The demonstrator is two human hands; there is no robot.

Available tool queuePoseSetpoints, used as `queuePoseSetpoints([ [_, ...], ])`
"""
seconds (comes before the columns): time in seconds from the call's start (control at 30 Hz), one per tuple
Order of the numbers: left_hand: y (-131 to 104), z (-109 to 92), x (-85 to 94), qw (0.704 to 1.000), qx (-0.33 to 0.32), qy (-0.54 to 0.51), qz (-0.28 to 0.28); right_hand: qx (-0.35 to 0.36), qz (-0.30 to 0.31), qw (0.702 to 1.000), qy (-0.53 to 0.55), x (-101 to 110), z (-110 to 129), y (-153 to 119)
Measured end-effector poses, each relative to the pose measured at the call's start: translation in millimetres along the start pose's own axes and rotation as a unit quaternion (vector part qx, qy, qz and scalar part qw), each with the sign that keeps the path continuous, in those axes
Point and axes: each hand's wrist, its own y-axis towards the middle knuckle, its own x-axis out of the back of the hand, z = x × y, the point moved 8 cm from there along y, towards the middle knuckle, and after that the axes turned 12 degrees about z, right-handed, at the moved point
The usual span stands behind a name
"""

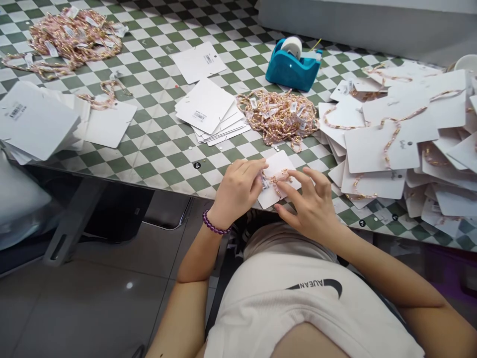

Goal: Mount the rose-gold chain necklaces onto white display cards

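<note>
White shirt (283, 298) nearest camera. White card (280, 160) with pink-gold beaded strand (276, 180) at near edge of tabletop (160, 166), between both hands. Left hand (238, 189): fingers curled over card's left side, grip hidden, can't tell how closed. Right hand (313, 201): fingers loosely spread, tips at beads.

I'm in what looks like a packing workshop: bead strands (278, 119) heaped on my checkered tabletop (160, 149), stacks of barcoded cards (208, 102), a tape dispenser (292, 73)
</note>
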Motion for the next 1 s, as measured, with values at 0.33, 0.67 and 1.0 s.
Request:
queuePoseSetpoints([
  [0.33,3.3,6.3,2.9,0.999,0.034,-0.042,0.006,0.035,0.017,0.999,0.015,-3.4,-2.0,0.5],
  [0.67,9.2,1.1,5.4,0.999,-0.001,-0.010,0.038,0.010,0.084,0.996,-0.010,-12.8,-4.5,2.0],
  [1.0,13.3,-11.7,-10.2,0.990,0.023,0.106,0.089,-0.018,0.068,0.997,0.038,-18.3,-13.9,1.9],
])
